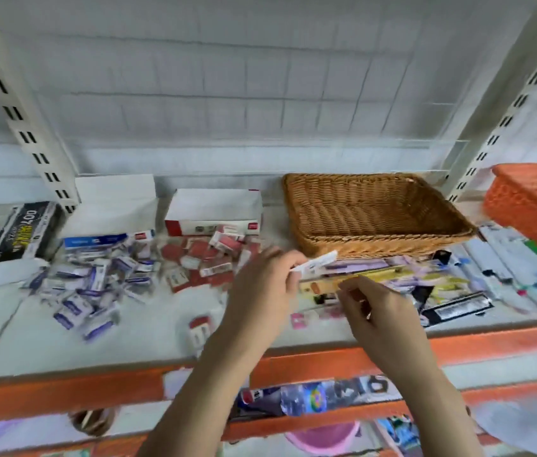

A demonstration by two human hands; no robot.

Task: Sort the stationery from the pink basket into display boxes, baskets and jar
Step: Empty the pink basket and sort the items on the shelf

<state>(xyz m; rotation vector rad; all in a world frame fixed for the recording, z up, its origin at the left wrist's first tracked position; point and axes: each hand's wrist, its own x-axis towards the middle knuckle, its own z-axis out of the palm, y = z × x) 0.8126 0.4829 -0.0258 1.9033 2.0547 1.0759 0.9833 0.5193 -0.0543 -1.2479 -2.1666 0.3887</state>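
- Landmark: an empty brown woven wicker basket (372, 216) sits at the back of the pale shelf top (128, 328), right of centre.
- Left hand (260, 291): just in front of the wicker basket's near-left corner, fingers pinched closed on a small white flat packet (318, 262) that points toward the basket rim.
- Right hand (377, 308): in front of the wicker basket, fingers curled down onto a long yellow-and-orange flat pack (356, 282); blur prevents telling whether it is actually gripped.
- A heap of purple and yellow flat stationery packs (425, 278) lies directly in front of the wicker basket, under and beside the right hand.
- Left of the wicker basket: an open red-and-white cardboard display box (214, 212) with loose red-and-white small packets (207, 258) spilled before it.
- Further left: a blue-and-white cardboard display box (105, 222) with a scatter of blue-and-white small packets (95, 285).
- Right of the wicker basket: an orange plastic mesh basket (534, 199), tilted, above pale wrapped packs (517, 275).
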